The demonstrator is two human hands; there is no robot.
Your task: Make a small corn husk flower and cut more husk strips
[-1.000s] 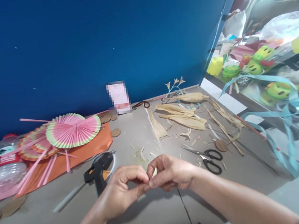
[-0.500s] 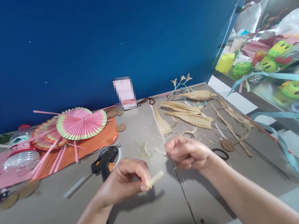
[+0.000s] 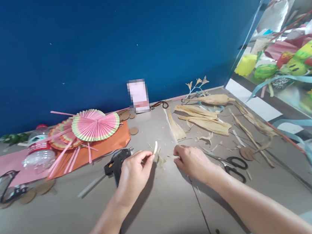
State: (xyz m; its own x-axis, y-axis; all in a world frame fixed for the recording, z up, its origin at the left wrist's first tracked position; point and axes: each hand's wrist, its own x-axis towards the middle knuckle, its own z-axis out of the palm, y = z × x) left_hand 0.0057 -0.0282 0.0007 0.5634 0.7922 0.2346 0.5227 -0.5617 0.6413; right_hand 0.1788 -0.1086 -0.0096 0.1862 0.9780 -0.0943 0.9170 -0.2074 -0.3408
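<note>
My left hand [image 3: 137, 168] is closed in a pinch on a short, pale, curved strip [image 3: 155, 147], which looks like corn husk. The strip points up and away over some small scraps [image 3: 162, 162] on the table. To its right, my right hand [image 3: 193, 161] is low at the tabletop, its fingers curled and pressed together. A thin pale scrap shows by those fingertips, but whether they grip it is unclear. Scissors [image 3: 231, 165] with black handles lie just right of that hand. Beside my left hand rests a black glue gun [image 3: 118, 162], partly hidden by it.
Dried corn husks [image 3: 206, 123] spread over the back right of the table. Pink paper fans [image 3: 96, 124] lie on orange paper at the left, near a plastic bottle [image 3: 38, 149]. Light blue ribbon [image 3: 309, 126] hangs at the right edge. A blue wall [image 3: 136, 40] closes the back.
My left hand has moved farther from me, and its strip now points more upward. The fingers of my right hand have come down onto the tabletop. The scissors show more fully.
</note>
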